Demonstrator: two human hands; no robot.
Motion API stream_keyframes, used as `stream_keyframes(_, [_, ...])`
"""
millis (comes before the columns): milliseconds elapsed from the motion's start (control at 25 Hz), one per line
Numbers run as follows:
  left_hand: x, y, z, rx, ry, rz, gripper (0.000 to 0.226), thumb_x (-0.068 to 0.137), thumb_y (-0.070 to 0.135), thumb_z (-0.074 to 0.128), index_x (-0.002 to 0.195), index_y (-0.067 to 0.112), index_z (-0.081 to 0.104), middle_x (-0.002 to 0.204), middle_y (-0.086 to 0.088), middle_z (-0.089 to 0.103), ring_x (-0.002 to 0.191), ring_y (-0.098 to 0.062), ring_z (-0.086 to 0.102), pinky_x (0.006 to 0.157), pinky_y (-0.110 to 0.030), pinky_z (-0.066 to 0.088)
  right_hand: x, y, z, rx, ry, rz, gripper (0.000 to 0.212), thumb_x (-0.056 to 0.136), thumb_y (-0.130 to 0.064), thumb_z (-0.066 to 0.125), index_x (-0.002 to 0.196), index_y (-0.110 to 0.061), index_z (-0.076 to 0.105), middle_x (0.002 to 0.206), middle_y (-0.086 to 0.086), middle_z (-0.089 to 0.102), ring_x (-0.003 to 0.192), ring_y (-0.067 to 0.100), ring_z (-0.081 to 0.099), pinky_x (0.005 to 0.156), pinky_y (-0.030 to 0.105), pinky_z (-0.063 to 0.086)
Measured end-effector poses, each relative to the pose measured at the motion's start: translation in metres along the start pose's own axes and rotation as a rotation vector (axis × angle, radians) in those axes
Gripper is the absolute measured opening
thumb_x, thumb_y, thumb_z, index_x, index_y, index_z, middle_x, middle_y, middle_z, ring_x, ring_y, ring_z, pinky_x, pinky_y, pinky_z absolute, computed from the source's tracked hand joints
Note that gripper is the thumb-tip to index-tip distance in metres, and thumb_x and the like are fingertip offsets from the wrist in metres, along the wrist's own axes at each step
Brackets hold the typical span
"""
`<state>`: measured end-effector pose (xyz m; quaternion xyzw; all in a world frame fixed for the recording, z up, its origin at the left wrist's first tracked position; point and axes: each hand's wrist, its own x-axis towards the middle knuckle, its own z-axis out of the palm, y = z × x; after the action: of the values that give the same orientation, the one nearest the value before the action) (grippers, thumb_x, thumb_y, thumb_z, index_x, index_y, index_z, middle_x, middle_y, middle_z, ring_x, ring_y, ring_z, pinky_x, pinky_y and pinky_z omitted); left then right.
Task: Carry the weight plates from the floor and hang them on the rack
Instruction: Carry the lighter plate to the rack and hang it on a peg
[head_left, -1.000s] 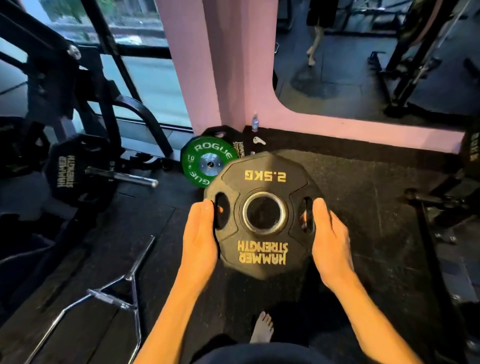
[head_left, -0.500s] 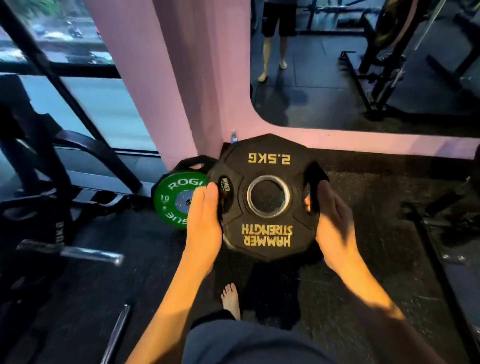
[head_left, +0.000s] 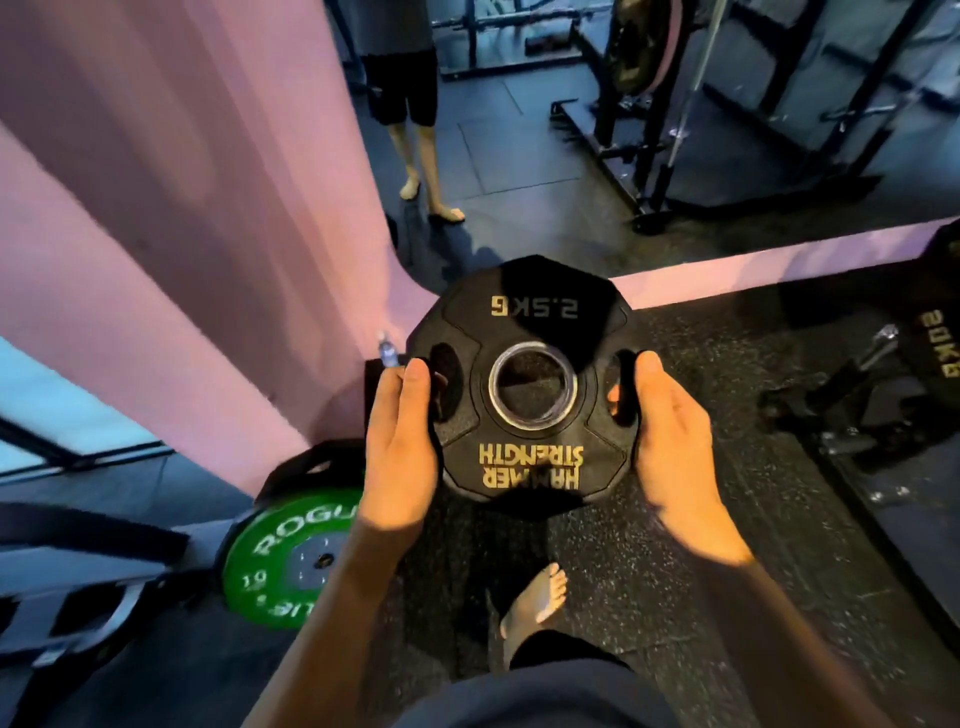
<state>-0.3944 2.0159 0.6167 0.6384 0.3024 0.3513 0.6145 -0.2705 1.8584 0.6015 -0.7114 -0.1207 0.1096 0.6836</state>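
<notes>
The 2.5 kg Hammer Strength plate (head_left: 524, 387) is held up in front of the body, off the floor, lettering upside down to the camera. The left hand (head_left: 402, 441) grips its left edge, thumb beside the left slot; the right hand (head_left: 675, 436) grips the right edge, fingertips showing through the right slot. The other fingers are hidden behind the plate. A green Rogue plate (head_left: 291, 561) leans by the pink pillar (head_left: 208, 260), partly covered by the left forearm, with a black plate (head_left: 311, 465) behind it. A small bottle (head_left: 387, 353) stands at the pillar's foot. At the right edge a 20 kg plate (head_left: 935, 343) is cut off. A bare foot (head_left: 535, 603) rests on the rubber floor (head_left: 727, 519).
</notes>
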Motion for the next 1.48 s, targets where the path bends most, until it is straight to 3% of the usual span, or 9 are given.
stream_keyframes(120, [0.064, 0.0, 0.051, -0.01, -0.091, 0.03, 0.032, 0.107, 0.015, 0.037, 0.083, 0.019, 0.056, 0.072, 0.017, 0.064, 0.067, 0.012, 0.054, 0.068, -0.003, 0.042, 0.06, -0.001, -0.008, 0.033, 0.058, -0.015, 0.049, 0.092, -0.062, 0.045, 0.065, -0.023, 0.056, 0.066, -0.003, 0.053, 0.065, 0.009, 0.047, 0.064, 0.031, 0.039])
stream_keyframes(240, [0.117, 0.003, 0.106, -0.011, -0.191, 0.086, 0.032, 0.107, 0.014, 0.037, 0.079, 0.024, 0.049, 0.065, 0.031, 0.061, 0.064, 0.021, 0.052, 0.065, 0.004, 0.037, 0.112, -0.011, -0.025, 0.022, 0.179, -0.053, 0.048, 0.1, -0.048, 0.043, 0.067, -0.014, 0.049, 0.067, -0.001, 0.049, 0.062, 0.005, 0.043, 0.057, 0.019, 0.038])
stream_keyframes(440, [0.182, 0.002, 0.208, -0.169, -0.556, 0.018, 0.034, 0.101, 0.036, 0.045, 0.083, 0.011, 0.059, 0.076, 0.012, 0.06, 0.07, 0.003, 0.053, 0.068, -0.013, 0.046, 0.169, -0.024, -0.073, -0.154, 0.449, -0.07, 0.044, 0.106, -0.026, 0.038, 0.064, -0.018, 0.046, 0.068, -0.001, 0.053, 0.055, -0.005, 0.044, 0.056, 0.006, 0.036])
stream_keyframes(640, [0.222, 0.007, 0.311, -0.074, -0.861, -0.03, 0.026, 0.083, 0.063, 0.045, 0.082, 0.054, 0.069, 0.09, 0.028, 0.07, 0.09, 0.009, 0.064, 0.084, -0.019, 0.048, 0.2, -0.029, -0.116, -0.056, 0.772, -0.054, 0.047, 0.104, -0.04, 0.043, 0.06, -0.025, 0.052, 0.062, -0.014, 0.05, 0.057, -0.002, 0.04, 0.055, 0.015, 0.036])
stream_keyframes(800, [0.233, 0.028, 0.384, -0.098, -1.099, 0.064, 0.038, 0.102, 0.047, 0.04, 0.076, 0.067, 0.061, 0.077, 0.058, 0.052, 0.078, 0.04, 0.046, 0.065, 0.01, 0.036, 0.219, -0.042, -0.145, -0.083, 0.985, -0.079, 0.045, 0.099, -0.052, 0.045, 0.068, -0.022, 0.055, 0.07, -0.005, 0.054, 0.065, 0.004, 0.045, 0.062, 0.03, 0.037])
stream_keyframes(960, [0.246, 0.062, 0.464, -0.218, -1.313, 0.065, 0.029, 0.101, 0.051, 0.04, 0.093, 0.062, 0.066, 0.093, 0.042, 0.065, 0.089, 0.026, 0.057, 0.066, 0.005, 0.042, 0.242, -0.078, -0.178, -0.13, 1.194, -0.155, 0.047, 0.094, -0.059, 0.045, 0.068, -0.026, 0.064, 0.067, -0.009, 0.062, 0.062, 0.001, 0.053, 0.058, 0.021, 0.043])
stream_keyframes(1160, [0.24, 0.129, 0.561, -0.423, -1.439, 0.105, 0.039, 0.081, 0.072, 0.047, 0.103, 0.049, 0.069, 0.111, 0.017, 0.073, 0.109, -0.002, 0.066, 0.096, -0.035, 0.051, 0.27, -0.15, -0.244, -0.238, 1.323, -0.312, 0.056, 0.085, -0.07, 0.045, 0.067, -0.019, 0.06, 0.064, -0.006, 0.058, 0.06, 0.006, 0.05, 0.058, 0.028, 0.041])
stream_keyframes(1360, [0.214, 0.215, 0.665, -0.659, -1.417, 0.213, 0.026, 0.073, 0.075, 0.054, 0.087, 0.06, 0.069, 0.098, 0.025, 0.074, 0.098, 0.001, 0.071, 0.08, -0.025, 0.057, 0.302, -0.243, -0.339, -0.348, 1.383, -0.521, 0.062, 0.08, -0.071, 0.046, 0.07, -0.012, 0.062, 0.064, -0.003, 0.058, 0.063, 0.01, 0.049, 0.063, 0.036, 0.041])
stream_keyframes(1480, [0.202, 0.269, 0.722, -0.768, -1.32, 0.294, 0.041, 0.072, 0.08, 0.055, 0.096, 0.052, 0.072, 0.104, 0.017, 0.075, 0.105, -0.009, 0.069, 0.091, -0.035, 0.052, 0.319, -0.297, -0.389, -0.427, 1.365, -0.62, 0.062, 0.08, -0.073, 0.044, 0.075, -0.016, 0.067, 0.067, 0.0, 0.066, 0.067, 0.012, 0.053, 0.066, 0.043, 0.047])
